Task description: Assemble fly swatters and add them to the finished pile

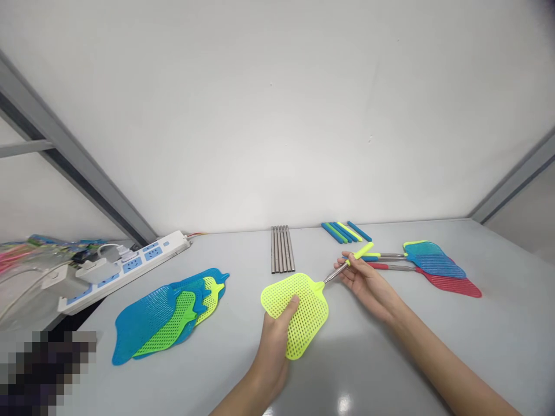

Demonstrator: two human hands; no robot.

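A yellow fly swatter [309,323] is held between my two hands, above the grey table. My left hand [277,341] grips its perforated head, thumb on top. At the other end, my right hand [355,274] pinches the metal rod close to the yellow handle sleeve [363,251]. Behind my right hand lie fly swatters with a blue head [436,261] and a red head [455,284]; my hand partly covers their handles. Left of my hands is a pile of loose blue swatter heads [141,320], with a green head [176,326] and a yellow head [211,300] among them.
Several metal rods [282,248] lie side by side near the wall. To their right are several blue, green and yellow handle sleeves [340,231]. A white power strip [143,263] with plugs and cables runs along the table's left edge, beside plastic-wrapped items [26,260].
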